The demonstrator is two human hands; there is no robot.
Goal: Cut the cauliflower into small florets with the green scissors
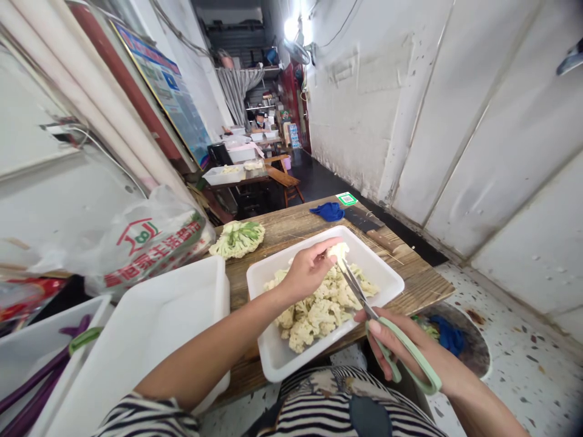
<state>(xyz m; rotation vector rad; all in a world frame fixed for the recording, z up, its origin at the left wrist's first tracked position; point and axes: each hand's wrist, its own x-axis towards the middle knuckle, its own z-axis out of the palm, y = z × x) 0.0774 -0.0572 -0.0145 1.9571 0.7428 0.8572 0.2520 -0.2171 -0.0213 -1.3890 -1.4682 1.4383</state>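
Over a white plastic tray (269, 363), my left hand (306, 267) pinches a small cauliflower floret (339, 254) between thumb and fingers. My right hand (401, 343) grips a pair of scissors (412, 352) by its light green handles. The steel blades point up and away from me, their tips at the stem of the held floret. Cut cauliflower pieces (314, 318) lie heaped in the tray beneath both hands. A larger piece of cauliflower (238, 238), its green stalks facing up, rests on the wooden table (291, 220) beyond the tray's left side.
A cleaver (371, 229) and a blue cloth (328, 211) lie at the table's far right. At left are a white bin (218, 285), purple eggplants (50, 376) in another bin, and a printed plastic bag (155, 243). A person (260, 123) sits far back among tables.
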